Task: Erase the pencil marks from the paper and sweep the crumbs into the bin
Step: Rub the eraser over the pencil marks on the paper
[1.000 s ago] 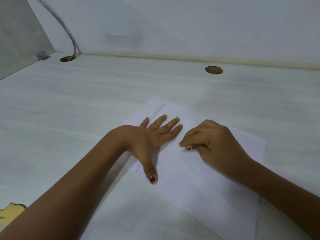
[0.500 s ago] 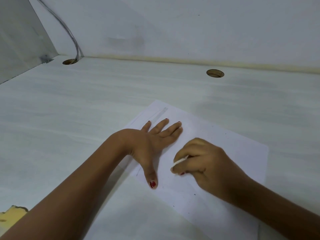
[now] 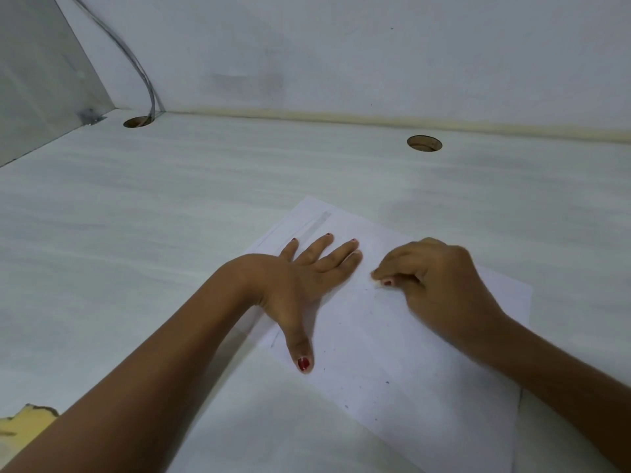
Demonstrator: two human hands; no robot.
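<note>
Your paper (image 3: 403, 343) is white, flecked with tiny dark specks (image 3: 387, 383) and a faint grey band (image 3: 319, 221) near its far corner. Your nails (image 3: 303, 363) are dark red. The desk (image 3: 170, 206) is whitish with pale streaked grain.

A pale, whitish wood-grain desk surface (image 3: 177, 213) fills most of the frame. Two round cable holes are cut into it near its far edge: one in the upper left (image 3: 138, 122) and one right of centre (image 3: 424, 143). A thin grey cable (image 3: 138, 68) runs down the plain white back wall (image 3: 375, 52) into the left hole. A grey side panel (image 3: 37, 73) stands in the upper left corner. A yellowish, ragged-edged patch (image 3: 24, 421) shows at the lower left edge.
</note>
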